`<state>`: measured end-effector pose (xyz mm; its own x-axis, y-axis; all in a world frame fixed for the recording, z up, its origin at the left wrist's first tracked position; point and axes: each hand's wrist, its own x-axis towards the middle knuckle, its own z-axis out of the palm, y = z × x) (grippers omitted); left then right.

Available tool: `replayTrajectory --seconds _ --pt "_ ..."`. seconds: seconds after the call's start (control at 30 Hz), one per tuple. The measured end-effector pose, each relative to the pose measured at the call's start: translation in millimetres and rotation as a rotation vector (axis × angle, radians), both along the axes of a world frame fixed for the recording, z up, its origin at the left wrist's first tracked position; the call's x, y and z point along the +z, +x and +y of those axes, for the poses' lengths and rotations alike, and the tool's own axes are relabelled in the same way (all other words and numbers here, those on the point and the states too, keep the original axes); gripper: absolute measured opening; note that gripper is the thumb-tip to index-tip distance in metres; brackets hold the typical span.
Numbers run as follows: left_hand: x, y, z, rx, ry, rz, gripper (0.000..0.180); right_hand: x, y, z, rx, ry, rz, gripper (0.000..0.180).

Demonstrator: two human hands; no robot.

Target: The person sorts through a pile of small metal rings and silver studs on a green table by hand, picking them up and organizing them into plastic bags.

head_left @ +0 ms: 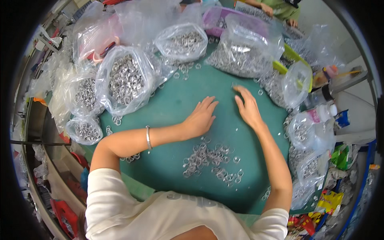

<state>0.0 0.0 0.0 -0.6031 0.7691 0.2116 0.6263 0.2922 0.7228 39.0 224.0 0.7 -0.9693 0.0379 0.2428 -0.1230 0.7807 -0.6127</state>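
Rings [205, 158]: small, silver-coloured, lying in loose heap on the green tabletop [170, 106], between both forearms and near the person's body.
Left hand [199, 121]: palm down over the tabletop, thumb and fingers apart; I cannot tell whether it touches the surface.
Right hand [249, 108]: stretched farther forward, thumb apart from the fingers; whether a fingertip touches any ring, I cannot tell.
Wrist: silver bracelet [148, 138] around the left forearm.
Bags: open clear plastic bag [149, 80] filled with rings stands at left; bulging bag [242, 58] lies beyond the right hand, before a purple basket [211, 20].
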Motion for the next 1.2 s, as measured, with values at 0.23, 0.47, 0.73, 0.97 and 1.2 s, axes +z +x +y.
replayTrajectory --seconds 0.23,0.47,0.73,0.97,1.2 --pt "-13 65 -48 -0.219 -0.045 -0.080 0.047 -13 28 -32 0.018 0.062 0.085 0.034" --pt "25 97 -79 -0.404 -0.246 0.090 0.074 27 117 -48 0.094 -0.214 -0.144 0.057" --pt "-4 121 -89 -0.296 -0.107 0.186 0.047 27 183 -92 0.246 0.027 -0.207 0.086" --pt "-4 123 -91 -0.141 0.039 0.013 0.032 0 218 -95 -0.146 -0.207 0.086 0.030" --pt "0 106 -84 0.179 0.305 -0.622 0.026 11 234 -71 -0.467 -1.429 -0.009 0.015"
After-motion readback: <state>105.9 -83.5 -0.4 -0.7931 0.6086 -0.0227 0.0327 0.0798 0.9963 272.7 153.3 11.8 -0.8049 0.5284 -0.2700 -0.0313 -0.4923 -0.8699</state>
